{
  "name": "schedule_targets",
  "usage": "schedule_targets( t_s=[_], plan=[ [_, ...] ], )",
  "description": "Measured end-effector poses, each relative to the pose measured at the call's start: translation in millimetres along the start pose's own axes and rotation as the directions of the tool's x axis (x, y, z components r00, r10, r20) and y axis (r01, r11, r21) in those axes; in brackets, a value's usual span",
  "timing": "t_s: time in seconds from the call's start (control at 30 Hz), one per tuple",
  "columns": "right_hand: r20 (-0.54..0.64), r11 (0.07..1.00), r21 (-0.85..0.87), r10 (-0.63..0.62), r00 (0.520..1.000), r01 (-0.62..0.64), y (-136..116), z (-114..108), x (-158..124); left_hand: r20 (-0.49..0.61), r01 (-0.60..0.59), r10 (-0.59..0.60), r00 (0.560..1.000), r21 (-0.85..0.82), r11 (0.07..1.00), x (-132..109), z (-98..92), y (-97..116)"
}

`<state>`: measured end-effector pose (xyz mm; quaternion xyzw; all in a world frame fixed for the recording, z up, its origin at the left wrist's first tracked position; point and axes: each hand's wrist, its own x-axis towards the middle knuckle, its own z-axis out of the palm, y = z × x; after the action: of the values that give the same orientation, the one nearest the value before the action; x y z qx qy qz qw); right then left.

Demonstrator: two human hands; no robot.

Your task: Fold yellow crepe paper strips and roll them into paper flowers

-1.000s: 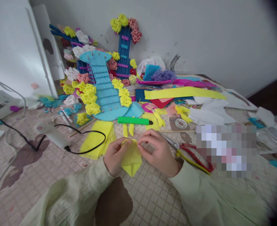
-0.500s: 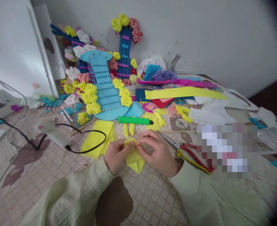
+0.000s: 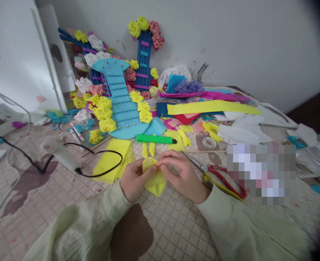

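Framing the near side of the bench (image 3: 176, 232), two pale green sleeves (image 3: 95, 214) come in, a dark brown patch (image 3: 131, 232) showing between them. And now the hands, right at the centre! The left hand (image 3: 133, 180) grips a folded piece of yellow paper (image 3: 156, 185), thumb laid across its face; the right hand (image 3: 184, 175) pinches its upper edge between thumb and forefinger, the tips nearly meeting the left thumb. The paper sits between the two hands, a pointed fold at its lower end.

Just beyond the right wrist lie scissors (image 3: 202, 166) with red and yellow handles, while pixelation hides whatever is beside them. Over on the left, a stack of yellow sheets (image 3: 108, 159) with a black cord looped across it, running to a white handheld tool (image 3: 60, 157).

Further out, a green cutter (image 3: 154, 139) lies crosswise, small yellow strips (image 3: 144, 149) just below it. Behind that stands a light blue guitar shape (image 3: 120, 98), strung and flanked by yellow paper flowers (image 3: 102, 110)! To its right, a long yellow band (image 3: 214, 107), then purple yarn (image 3: 189, 87). Farthest back, a dark blue guitar neck (image 3: 143, 59) leans at the grey wall (image 3: 230, 43).
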<state>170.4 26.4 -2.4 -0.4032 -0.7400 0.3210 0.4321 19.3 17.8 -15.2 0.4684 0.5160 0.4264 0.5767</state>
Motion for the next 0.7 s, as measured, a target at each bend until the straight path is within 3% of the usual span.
schedule_targets(
  t_s=[0.13,0.27,0.7],
  plan=[
    [0.007,0.985,0.126,0.122,0.992,-0.122,0.6,0.7,-0.4,0.034,-0.029,0.028,0.999,0.03,0.999,-0.2,-1.3,-0.5],
    [0.078,0.931,0.214,0.284,0.956,-0.294,4.4,2.6,-1.0,0.055,-0.042,0.035,0.998,0.136,0.99,-1.5,-1.2,-1.3],
    [0.178,0.817,0.364,0.411,0.894,-0.448,6.8,3.5,1.8,0.072,-0.065,0.05,0.996,0.229,0.971,-1.3,-0.7,-5.2]
  ],
)
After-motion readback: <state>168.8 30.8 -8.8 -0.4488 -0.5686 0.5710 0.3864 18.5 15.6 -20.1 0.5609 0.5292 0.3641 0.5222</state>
